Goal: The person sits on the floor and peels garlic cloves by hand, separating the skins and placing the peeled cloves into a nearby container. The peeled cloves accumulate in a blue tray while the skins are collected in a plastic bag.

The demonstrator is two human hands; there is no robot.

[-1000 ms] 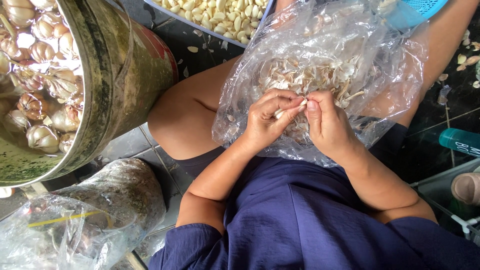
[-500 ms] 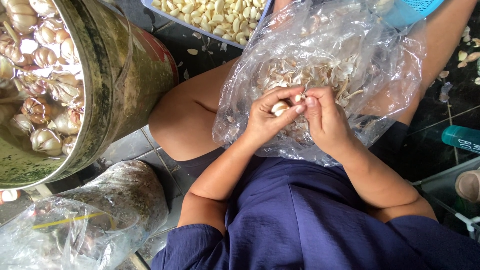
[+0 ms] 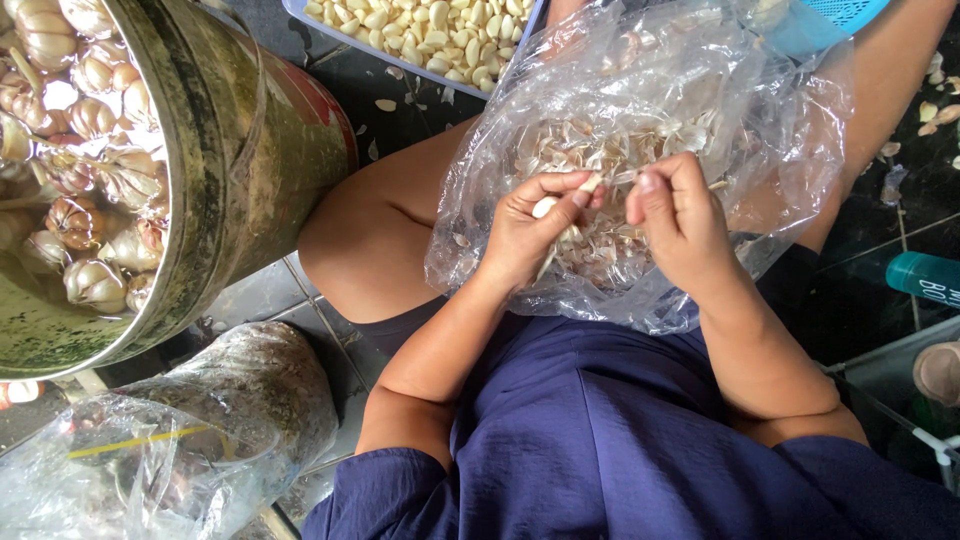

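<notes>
Left hand [image 3: 525, 235] curled shut, thumb and forefinger pinching a small pale garlic clove [image 3: 545, 207]; clove sits at the fingertips, mostly covered by them. Right hand [image 3: 680, 220] just beside it, fingers bent inward, thumb tip raised toward the clove. A thin pale sliver shows between the two hands; whether the right fingers actually pinch it is hard to tell, likely a strip of skin.

Directly under and behind the grip: a clear crumpled plastic bag [image 3: 770, 130] resting on the person's lap, holding a heap of dry whitish garlic peels [image 3: 590, 150]. Both hands work over the bag's open mouth.

Beyond the grip, well above it: a shallow tray of peeled cream-coloured cloves [image 3: 430, 30]. To the far side of the right hand, a blue plastic perforated basket [image 3: 830, 15], edge only.

Out past the left hand, well apart: a large round, worn metal bucket [image 3: 240, 170] filled with water and whole unpeeled garlic bulbs [image 3: 90, 200]. Below that, nearer the person's left elbow, a second crumpled clear plastic bag [image 3: 130, 465].

Loose peel scraps on the dark floor [image 3: 400, 100].
</notes>
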